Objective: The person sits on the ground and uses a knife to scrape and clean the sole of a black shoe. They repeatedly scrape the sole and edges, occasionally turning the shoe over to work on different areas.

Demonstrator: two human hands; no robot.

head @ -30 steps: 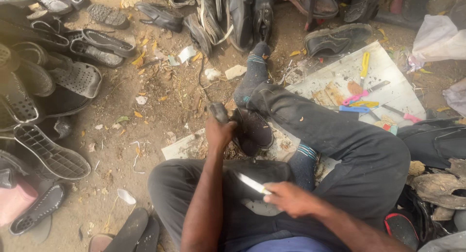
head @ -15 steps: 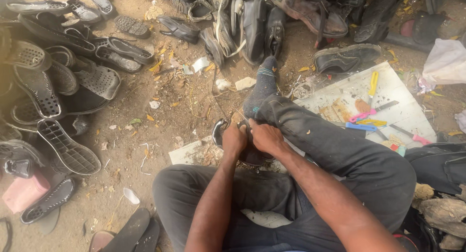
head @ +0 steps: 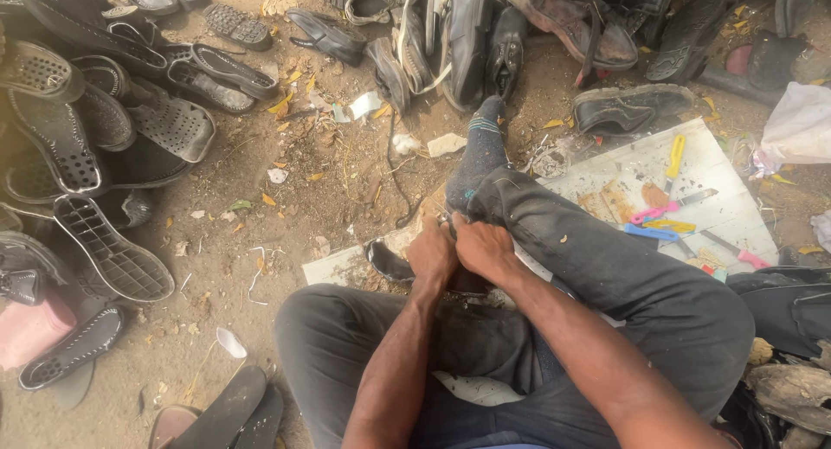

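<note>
Setting: bare sandy ground (head: 286,198) is seen from above, with the person seated and one leg stretched out in a dark sock (head: 478,159).

Left hand (head: 430,254): it is curled and pressed onto a dark shoe (head: 391,264) held against the shin; how far the fingers are shut on it cannot be told, since they are turned away from the camera.

Right hand (head: 486,248): it is closed in a loose fist just beside the left, knuckles touching; whether a tool is gripped inside cannot be told.

Shoe position: the dark shoe lies under and just left of both hands, its toe end showing past the left wrist, resting on a pale board (head: 342,266) between the knees.

Doing the step well: the shoe is judged best kept braced hard against the leg by the left hand, so that the right hand's effort is not wasted; the two hands should be kept close, and any blade directed away from the trouser leg (head: 606,276).

Nearby: a white work board (head: 718,168) with a yellow-handled tool (head: 674,150), a pink-handled tool (head: 651,213) and a blue tool (head: 651,234) lies well apart to the right; black perforated sandals (head: 104,129) are piled to the left.
</note>
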